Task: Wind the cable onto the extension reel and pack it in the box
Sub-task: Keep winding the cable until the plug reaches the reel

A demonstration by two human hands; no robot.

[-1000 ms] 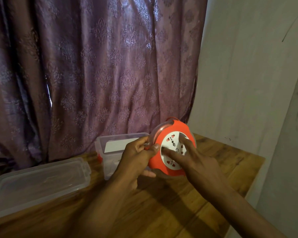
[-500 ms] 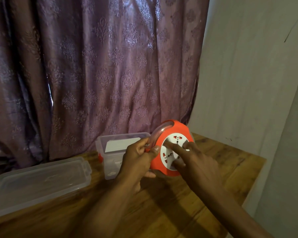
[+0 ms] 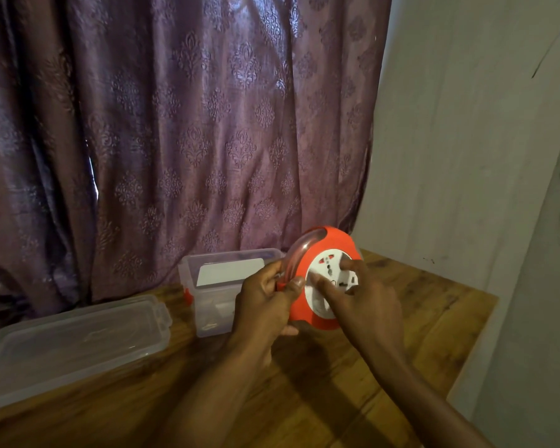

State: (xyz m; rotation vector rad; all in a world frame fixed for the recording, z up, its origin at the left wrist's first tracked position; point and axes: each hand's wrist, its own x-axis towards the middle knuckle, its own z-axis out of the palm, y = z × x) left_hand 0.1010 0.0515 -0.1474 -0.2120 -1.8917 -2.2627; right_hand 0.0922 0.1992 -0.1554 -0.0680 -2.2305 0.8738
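The round orange extension reel (image 3: 332,239) with a white socket face is held upright above the wooden table (image 3: 401,334). My left hand (image 3: 265,305) grips its left rim and clear handle, thumb on the orange front. My right hand (image 3: 362,302) lies over the white socket face, with its fingers pressing on that disc. No loose cable shows outside the reel. The clear plastic box (image 3: 217,286) stands open just left of the reel, behind my left hand.
The box's clear lid (image 3: 75,341) lies flat on the table at the left. A purple patterned curtain (image 3: 188,124) hangs behind the table. A pale wall (image 3: 466,140) runs along the right, close to the table's right edge.
My right hand's fingers have shifted round on the white socket face, and the face has turned with them. My left hand keeps the same grip on the rim.
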